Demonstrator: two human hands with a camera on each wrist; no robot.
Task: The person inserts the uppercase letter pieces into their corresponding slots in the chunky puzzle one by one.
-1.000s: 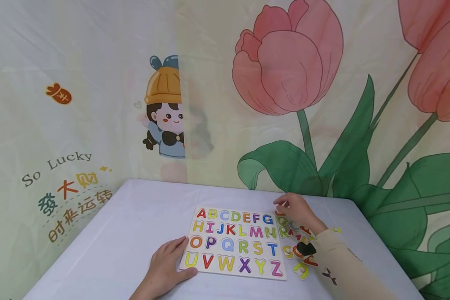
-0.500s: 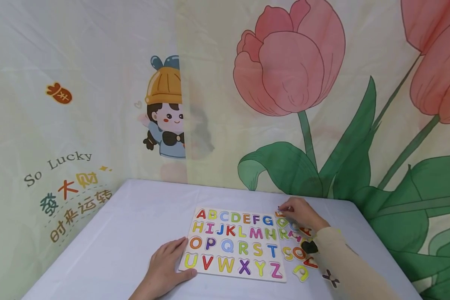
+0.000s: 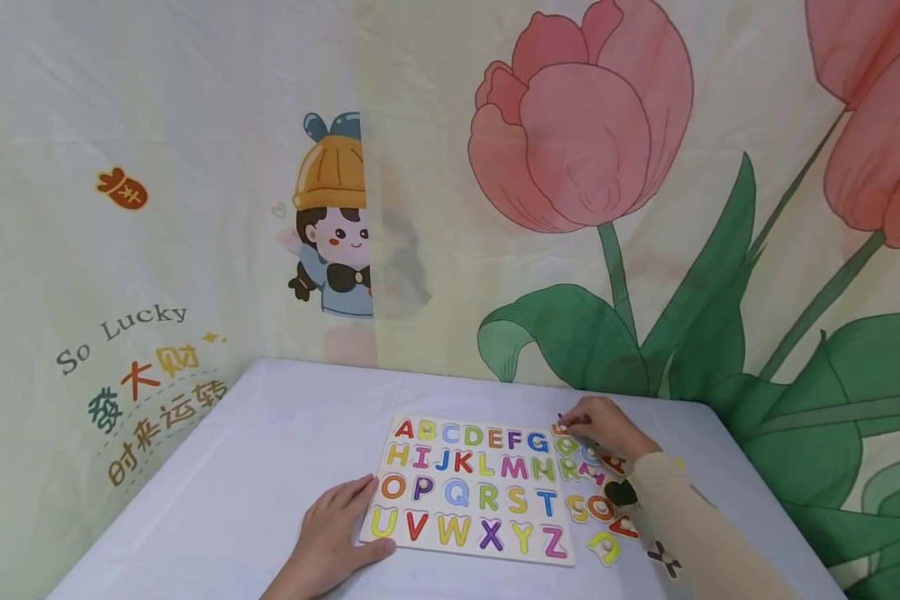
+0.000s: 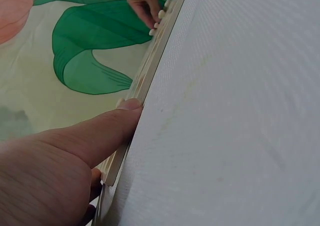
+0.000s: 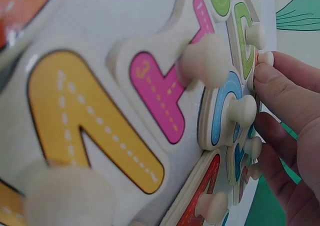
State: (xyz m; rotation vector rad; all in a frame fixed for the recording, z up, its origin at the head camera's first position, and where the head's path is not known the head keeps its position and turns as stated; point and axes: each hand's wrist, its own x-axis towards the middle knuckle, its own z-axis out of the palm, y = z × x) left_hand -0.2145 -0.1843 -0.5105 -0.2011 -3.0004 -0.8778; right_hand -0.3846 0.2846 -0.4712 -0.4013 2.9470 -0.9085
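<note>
A person's left hand [image 3: 335,533] lies flat, fingers relaxed, steadying the alphabet board [image 3: 471,489] on the tabletop [image 3: 255,450], while right-hand fingers [image 3: 581,421] pinch a loose letter piece's knob [image 3: 562,428] just beyond the board's far-right corner, seemingly mid-pick, lifting comes next.

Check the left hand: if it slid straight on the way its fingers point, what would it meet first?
The left hand already touches the alphabet board's near-left edge, fingers pointing across it. Going on, it would likely meet the board's U and O first, though depth is unclear.
</note>
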